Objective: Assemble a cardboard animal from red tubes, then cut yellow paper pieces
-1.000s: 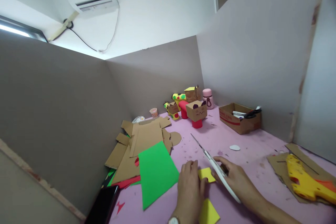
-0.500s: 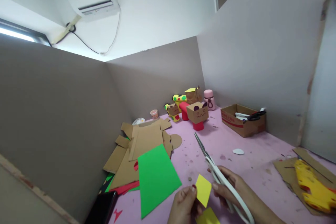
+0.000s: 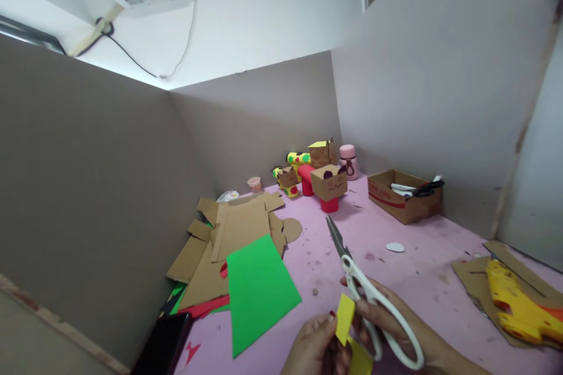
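Note:
My left hand (image 3: 317, 344) pinches a small yellow piece of paper or foam (image 3: 345, 319) between thumb and fingers, at the bottom middle. Another yellow piece (image 3: 359, 357) shows just below it, partly hidden by the hands. White-handled scissors (image 3: 361, 282) rest in my right hand (image 3: 382, 316), blades pointing up and away, nearly closed. The right fingertips are close to the yellow piece's right edge; whether they touch it I cannot tell. Left of my hands lies a green sheet (image 3: 259, 296) on the pink tabletop (image 3: 321, 263).
Cardboard sheets (image 3: 244, 225) lie along the left, with a black phone (image 3: 163, 343) nearer me. Cardboard-headed animal figures (image 3: 329, 184) and a pink bottle (image 3: 348, 163) stand behind. On the right are a cardboard box (image 3: 402, 199) with tools, a white scrap (image 3: 395, 247) and a yellow glue gun (image 3: 519, 304).
The yellow piece in my left hand has turned and looks narrower. In my right hand the scissors have rolled, showing both handle loops more openly. The view has shifted slightly.

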`<state>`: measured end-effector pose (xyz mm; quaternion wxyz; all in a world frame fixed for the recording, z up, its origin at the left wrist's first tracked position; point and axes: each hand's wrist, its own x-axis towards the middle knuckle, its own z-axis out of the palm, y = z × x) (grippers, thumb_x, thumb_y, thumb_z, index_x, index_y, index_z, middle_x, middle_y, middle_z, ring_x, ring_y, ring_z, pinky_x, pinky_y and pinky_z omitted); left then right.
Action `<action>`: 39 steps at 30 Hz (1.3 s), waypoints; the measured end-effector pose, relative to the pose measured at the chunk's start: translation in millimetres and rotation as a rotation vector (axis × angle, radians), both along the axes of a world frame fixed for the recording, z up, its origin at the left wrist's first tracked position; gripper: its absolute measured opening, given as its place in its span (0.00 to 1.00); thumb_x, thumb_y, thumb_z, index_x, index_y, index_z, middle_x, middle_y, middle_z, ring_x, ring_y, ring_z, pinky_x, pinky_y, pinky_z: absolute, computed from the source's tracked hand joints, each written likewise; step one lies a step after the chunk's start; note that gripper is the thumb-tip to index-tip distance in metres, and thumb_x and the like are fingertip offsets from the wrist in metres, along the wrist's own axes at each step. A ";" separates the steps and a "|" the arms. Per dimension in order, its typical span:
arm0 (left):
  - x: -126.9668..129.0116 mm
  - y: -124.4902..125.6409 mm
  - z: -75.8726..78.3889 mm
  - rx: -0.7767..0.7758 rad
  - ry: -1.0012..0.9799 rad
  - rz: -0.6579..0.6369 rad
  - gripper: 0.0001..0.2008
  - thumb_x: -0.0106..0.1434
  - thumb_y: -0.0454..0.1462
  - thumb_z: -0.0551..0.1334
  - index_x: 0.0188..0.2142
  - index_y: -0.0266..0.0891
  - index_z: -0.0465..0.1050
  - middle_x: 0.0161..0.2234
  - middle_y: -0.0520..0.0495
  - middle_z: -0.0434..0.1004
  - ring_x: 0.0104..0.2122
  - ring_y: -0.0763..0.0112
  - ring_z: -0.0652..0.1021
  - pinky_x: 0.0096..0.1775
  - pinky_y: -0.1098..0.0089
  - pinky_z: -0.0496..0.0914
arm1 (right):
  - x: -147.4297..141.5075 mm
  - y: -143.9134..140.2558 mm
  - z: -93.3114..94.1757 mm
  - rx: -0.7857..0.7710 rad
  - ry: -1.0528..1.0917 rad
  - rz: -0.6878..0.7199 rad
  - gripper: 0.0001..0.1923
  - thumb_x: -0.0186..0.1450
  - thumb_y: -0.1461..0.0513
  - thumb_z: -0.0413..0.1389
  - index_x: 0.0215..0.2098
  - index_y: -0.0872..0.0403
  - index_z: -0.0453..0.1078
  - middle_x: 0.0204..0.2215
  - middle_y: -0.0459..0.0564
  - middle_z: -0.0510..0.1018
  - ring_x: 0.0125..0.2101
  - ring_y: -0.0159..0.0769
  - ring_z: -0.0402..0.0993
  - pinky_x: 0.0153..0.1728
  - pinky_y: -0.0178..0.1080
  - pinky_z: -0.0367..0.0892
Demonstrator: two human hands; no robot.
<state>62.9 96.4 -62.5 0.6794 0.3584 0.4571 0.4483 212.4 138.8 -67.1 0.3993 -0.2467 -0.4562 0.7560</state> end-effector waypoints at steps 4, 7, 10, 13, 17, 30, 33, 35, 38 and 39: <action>0.5 -2.1 -2.1 -0.007 0.025 0.023 0.26 0.44 0.58 0.66 0.18 0.36 0.67 0.12 0.55 0.62 0.14 0.81 0.60 0.20 0.76 0.50 | 0.5 0.2 -3.0 0.138 0.050 0.000 0.30 0.51 0.52 0.66 0.46 0.54 0.62 0.24 0.40 0.69 0.22 0.26 0.64 0.23 0.29 0.59; 0.5 -1.5 -5.9 0.019 0.066 -0.041 0.27 0.45 0.59 0.64 0.17 0.37 0.66 0.12 0.55 0.62 0.14 0.80 0.60 0.20 0.74 0.50 | 0.8 -0.6 -3.8 0.170 0.028 -0.009 0.28 0.51 0.54 0.67 0.45 0.54 0.64 0.24 0.40 0.67 0.24 0.27 0.62 0.25 0.30 0.58; 0.6 -0.4 -7.2 0.041 0.079 -0.065 0.27 0.47 0.59 0.63 0.17 0.38 0.64 0.12 0.55 0.61 0.13 0.81 0.58 0.20 0.74 0.49 | 1.3 -0.9 -5.7 0.165 0.032 -0.039 0.28 0.52 0.54 0.67 0.47 0.52 0.63 0.25 0.40 0.67 0.25 0.27 0.61 0.26 0.30 0.58; -0.3 1.0 -7.5 0.040 0.094 -0.061 0.27 0.49 0.59 0.61 0.17 0.37 0.65 0.12 0.56 0.60 0.13 0.82 0.57 0.20 0.74 0.47 | 1.8 -0.8 -6.2 0.171 0.048 -0.076 0.27 0.52 0.55 0.66 0.46 0.50 0.64 0.27 0.41 0.69 0.27 0.29 0.64 0.28 0.31 0.60; -2.9 3.3 -10.5 0.028 0.094 -0.103 0.28 0.47 0.60 0.62 0.16 0.37 0.66 0.12 0.55 0.60 0.13 0.81 0.58 0.19 0.73 0.47 | 1.8 -2.0 -1.6 0.157 0.033 -0.113 0.28 0.51 0.55 0.67 0.46 0.50 0.64 0.30 0.43 0.72 0.29 0.31 0.67 0.29 0.33 0.62; -1.4 0.2 -8.5 -0.034 0.005 -0.051 0.25 0.47 0.56 0.66 0.17 0.36 0.66 0.12 0.54 0.62 0.13 0.82 0.61 0.20 0.76 0.51 | 0.9 -2.2 1.7 0.114 0.099 -0.037 0.26 0.53 0.58 0.67 0.46 0.52 0.63 0.30 0.43 0.73 0.28 0.29 0.67 0.29 0.31 0.62; -2.1 0.1 -11.2 -0.051 -0.063 -0.001 0.24 0.49 0.56 0.65 0.24 0.36 0.69 0.15 0.54 0.67 0.14 0.81 0.65 0.20 0.77 0.53 | 1.0 -3.0 3.9 0.099 0.103 -0.026 0.25 0.53 0.58 0.67 0.45 0.52 0.62 0.29 0.43 0.73 0.27 0.28 0.66 0.26 0.31 0.61; -3.4 0.4 -12.1 -0.017 -0.065 0.048 0.24 0.48 0.56 0.66 0.29 0.38 0.68 0.19 0.54 0.69 0.15 0.80 0.68 0.20 0.77 0.55 | 1.0 -2.8 6.0 0.094 0.093 -0.034 0.25 0.53 0.57 0.67 0.44 0.52 0.62 0.29 0.43 0.72 0.25 0.28 0.66 0.24 0.30 0.60; -5.3 0.4 -10.4 0.142 0.027 0.112 0.28 0.41 0.53 0.71 0.34 0.39 0.66 0.25 0.54 0.70 0.20 0.79 0.70 0.22 0.76 0.58 | 0.4 -1.2 7.5 0.099 0.073 -0.059 0.27 0.51 0.56 0.68 0.44 0.52 0.62 0.27 0.42 0.71 0.24 0.27 0.65 0.23 0.30 0.59; -5.6 0.2 -9.3 0.189 0.058 0.123 0.29 0.39 0.51 0.73 0.35 0.39 0.66 0.27 0.54 0.70 0.22 0.79 0.70 0.24 0.76 0.58 | 0.1 -0.6 7.2 0.095 0.072 -0.058 0.28 0.50 0.56 0.68 0.44 0.52 0.62 0.27 0.42 0.71 0.24 0.27 0.65 0.23 0.30 0.59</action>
